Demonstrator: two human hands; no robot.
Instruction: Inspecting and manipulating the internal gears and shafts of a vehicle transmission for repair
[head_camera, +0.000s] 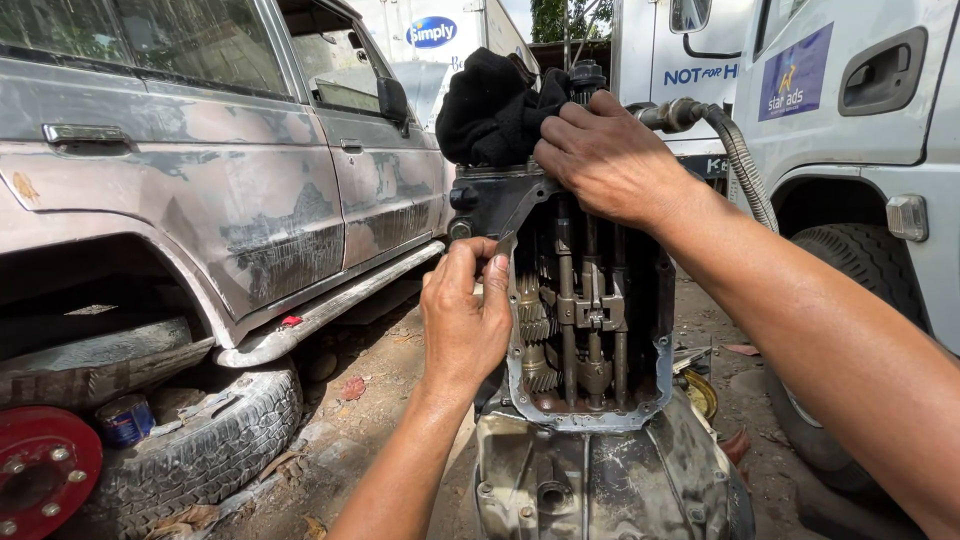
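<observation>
Left hand (463, 318) pinching gearbox (590, 330) rim (open), right hand (605, 160) steadying top

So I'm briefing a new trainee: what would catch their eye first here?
The opened gearbox at centre, its gears and shafts bare. The right hand rests on a black cloth at its top, while the left hand pinches the housing's left edge. A scuffed, faded car fills the left.

My right hand (610, 155) covers the top of the open gearbox (585, 330), and the black rag (490, 110) hides what sits behind it; my left hand (465, 320) pinches something too small to tell; the frame cuts off the casing's bottom
</observation>
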